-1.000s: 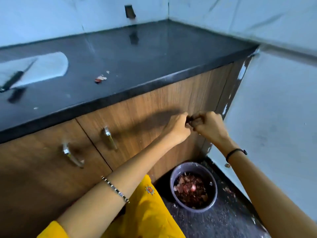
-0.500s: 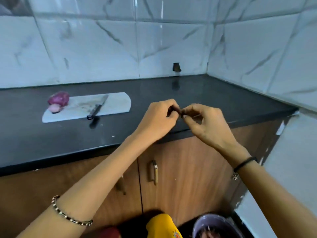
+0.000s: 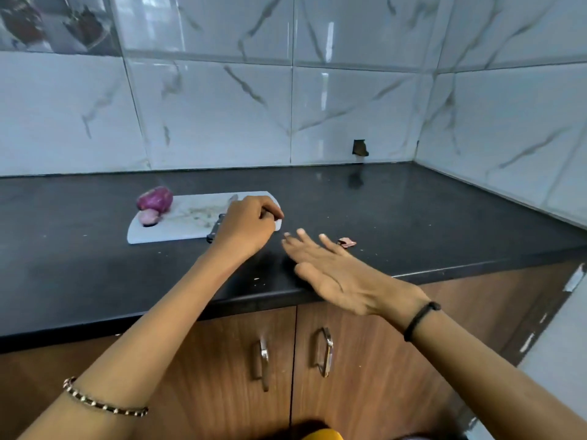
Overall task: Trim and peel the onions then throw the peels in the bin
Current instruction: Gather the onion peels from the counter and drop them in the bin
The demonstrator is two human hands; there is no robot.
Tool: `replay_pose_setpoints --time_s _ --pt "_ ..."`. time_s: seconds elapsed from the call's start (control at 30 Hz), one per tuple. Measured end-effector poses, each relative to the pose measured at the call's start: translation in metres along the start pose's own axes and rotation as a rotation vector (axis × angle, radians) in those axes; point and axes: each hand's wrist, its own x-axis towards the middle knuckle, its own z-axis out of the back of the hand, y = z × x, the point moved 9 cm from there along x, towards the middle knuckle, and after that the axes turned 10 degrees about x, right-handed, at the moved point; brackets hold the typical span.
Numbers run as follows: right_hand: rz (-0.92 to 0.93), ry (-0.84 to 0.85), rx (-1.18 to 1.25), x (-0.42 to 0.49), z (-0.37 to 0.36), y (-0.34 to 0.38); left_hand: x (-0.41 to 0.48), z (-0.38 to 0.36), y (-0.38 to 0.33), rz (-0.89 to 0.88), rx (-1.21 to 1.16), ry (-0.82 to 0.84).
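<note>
A peeled purple onion (image 3: 155,198) lies on the left end of a white cutting board (image 3: 171,231), with a smaller pale piece of onion (image 3: 148,216) in front of it. A black-handled knife (image 3: 212,234) lies on the board, mostly hidden under my left hand (image 3: 246,227). That hand hovers over the board's right end with its fingers curled, and I see nothing plainly held in it. My right hand (image 3: 320,265) is flat with fingers spread just above the black counter (image 3: 413,217). A small pink scrap of peel (image 3: 347,242) lies beside its fingertips.
White marble-look tiles back the counter, which meets a side wall at the right corner. Wooden cabinet doors with metal handles (image 3: 325,352) are below the counter edge. Small crumbs dot the counter near the front edge.
The view has risen from the bin on the floor to the counter. My hands, pinched together before, have parted: the left moved over the board, the right opened flat over the counter.
</note>
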Motion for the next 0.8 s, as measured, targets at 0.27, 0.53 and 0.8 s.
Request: replay_pose_setpoints --time_s 0.27,0.53,0.8 --pt "0.205 0.130 -0.099 0.018 -0.044 0.067 0.008 0.017 0.017 0.031 -0.019 -0.005" --pt "-0.171 0.070 -0.156 0.015 0.001 -0.033 0.008 -0.001 0.016 0.021 -0.014 0.071" --pt "-0.330 0.044 -0.170 0.050 0.011 -0.061 0.024 -0.029 -0.011 0.000 0.046 0.140"
